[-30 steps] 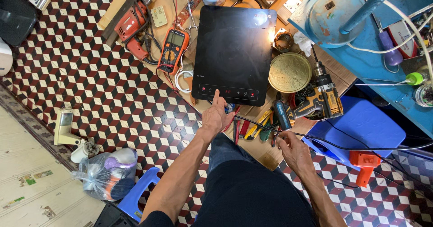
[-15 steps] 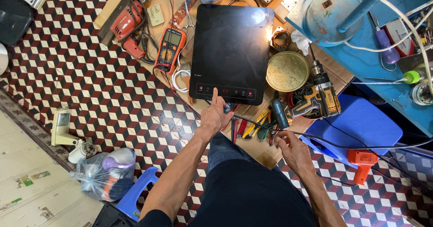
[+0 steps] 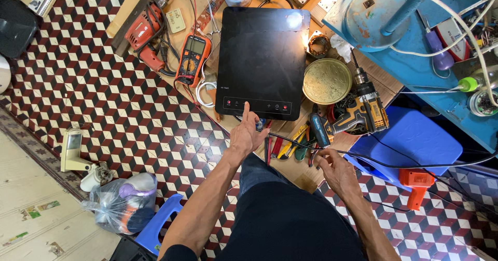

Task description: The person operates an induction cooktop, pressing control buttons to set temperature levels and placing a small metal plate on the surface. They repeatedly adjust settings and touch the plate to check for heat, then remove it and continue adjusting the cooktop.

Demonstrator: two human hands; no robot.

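left hand (image 3: 245, 131) fingertip on black cooktop (image 3: 261, 61) | right hand (image 3: 336, 168) pinching black cable (image 3: 415, 163)

Black induction cooktop (image 3: 262, 58) flat on board

Wooden board (image 3: 298, 170) on tiled floor (image 3: 93, 105) (checkered): black cooktop (image 3: 262, 58), multimeter (image 3: 191, 59), drill (image 3: 363, 110)

Ahead of left hand (image 3: 246, 134): flat black cooktop (image 3: 262, 58), open above.
Left of it: multimeter (image 3: 192, 59) and white cable crowd desk (image 3: 179, 19).
Ahead of right hand (image 3: 336, 170): cordless drill (image 3: 363, 110), loose tools block.
Right: blue stool (image 3: 415, 139).
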